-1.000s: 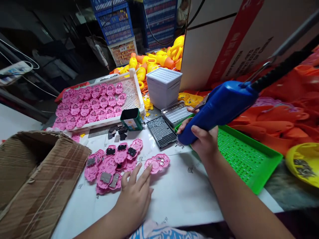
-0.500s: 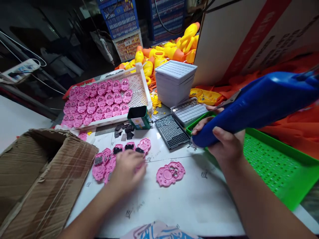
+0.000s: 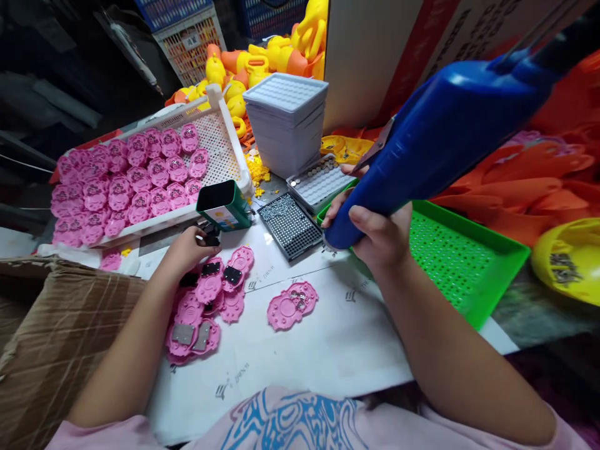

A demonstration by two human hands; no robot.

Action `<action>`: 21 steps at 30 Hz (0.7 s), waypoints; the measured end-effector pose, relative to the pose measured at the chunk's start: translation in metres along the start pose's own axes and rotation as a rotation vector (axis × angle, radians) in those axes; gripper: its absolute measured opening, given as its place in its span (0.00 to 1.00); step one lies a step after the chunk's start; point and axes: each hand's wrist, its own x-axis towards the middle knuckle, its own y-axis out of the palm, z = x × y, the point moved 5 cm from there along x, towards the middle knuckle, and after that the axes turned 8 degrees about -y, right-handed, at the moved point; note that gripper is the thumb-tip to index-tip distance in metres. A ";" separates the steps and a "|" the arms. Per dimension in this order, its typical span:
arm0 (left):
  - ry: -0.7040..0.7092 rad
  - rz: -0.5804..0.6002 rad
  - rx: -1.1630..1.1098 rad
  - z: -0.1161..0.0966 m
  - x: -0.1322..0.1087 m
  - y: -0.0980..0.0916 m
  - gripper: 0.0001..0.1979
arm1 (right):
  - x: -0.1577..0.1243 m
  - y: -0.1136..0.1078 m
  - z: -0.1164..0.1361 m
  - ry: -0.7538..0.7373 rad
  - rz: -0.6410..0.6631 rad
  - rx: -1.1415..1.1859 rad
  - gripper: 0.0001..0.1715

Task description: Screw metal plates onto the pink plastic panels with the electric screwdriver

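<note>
In my right hand [image 3: 382, 234] is a blue electric screwdriver [image 3: 407, 144], its tip end pointing down and left above the table. My left hand [image 3: 187, 253] is at the small black plates [image 3: 210, 232] beside a green tin [image 3: 225, 205], with its fingers pinched on one of them. Below that hand lies a loose heap of pink plastic casings [image 3: 209, 287], several with black or grey plates on them. Alone in the middle of the table sits one pink casing [image 3: 291, 305] with small metal parts on it. A black perforated screw tray [image 3: 290, 226] holds many tiny screws.
A white crate [image 3: 239, 159] with rows of pink pieces stands back left. Stacked white trays [image 3: 285, 125] rise behind the screw tray. A green basket [image 3: 462, 269] lies under my right forearm. A cardboard box [image 3: 70, 337] borders the left; a yellow piece [image 3: 569, 259] is far right.
My left hand has moved from above the pink casings to the black plates by the tin. The screwdriver stays in my right hand. The view has shifted rightward.
</note>
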 end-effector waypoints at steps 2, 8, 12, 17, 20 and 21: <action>-0.008 0.009 -0.020 0.001 0.001 -0.001 0.25 | 0.001 0.000 0.001 -0.012 0.003 -0.007 0.23; 0.031 -0.068 -0.057 -0.001 -0.019 -0.015 0.11 | 0.003 0.000 0.001 -0.045 0.009 -0.052 0.26; 0.242 -0.195 -0.161 -0.021 -0.074 -0.022 0.10 | 0.003 0.001 0.000 -0.040 0.024 -0.034 0.28; 0.978 -0.244 -0.282 -0.068 -0.159 0.016 0.07 | 0.004 0.001 0.002 -0.039 0.026 -0.020 0.31; 1.166 -0.274 -0.271 -0.079 -0.176 0.047 0.08 | 0.004 0.001 0.003 -0.051 0.015 -0.035 0.31; 1.193 -0.297 -0.265 -0.081 -0.178 0.054 0.09 | 0.005 0.001 0.003 -0.051 0.004 -0.038 0.31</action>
